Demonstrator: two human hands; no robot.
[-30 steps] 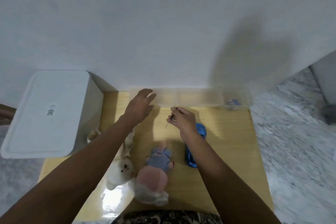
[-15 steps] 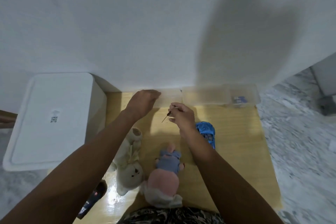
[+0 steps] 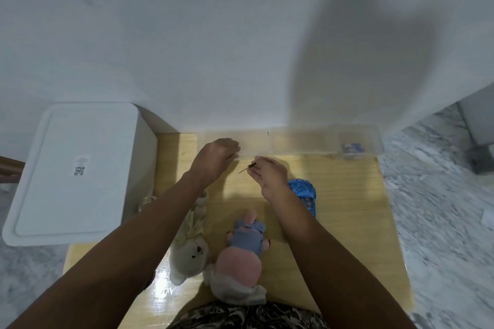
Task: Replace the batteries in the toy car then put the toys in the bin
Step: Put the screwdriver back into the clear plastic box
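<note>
The right hand (image 3: 268, 172) pinches a thin dark screwdriver (image 3: 246, 168); the left hand (image 3: 215, 156) rests curled on the clear plastic organiser box (image 3: 302, 141). Steady it (blue toy car (image 3: 304, 193) waits just beside the right wrist).

Bare desk (image 3: 347, 195) lies open at three o'clock, right of the blue toy car (image 3: 304, 195). At twelve, a clear compartment box (image 3: 302, 141) lines the wall. The white lidded bin (image 3: 74, 168) blocks nine; two plush toys (image 3: 240, 256) crowd six.
</note>
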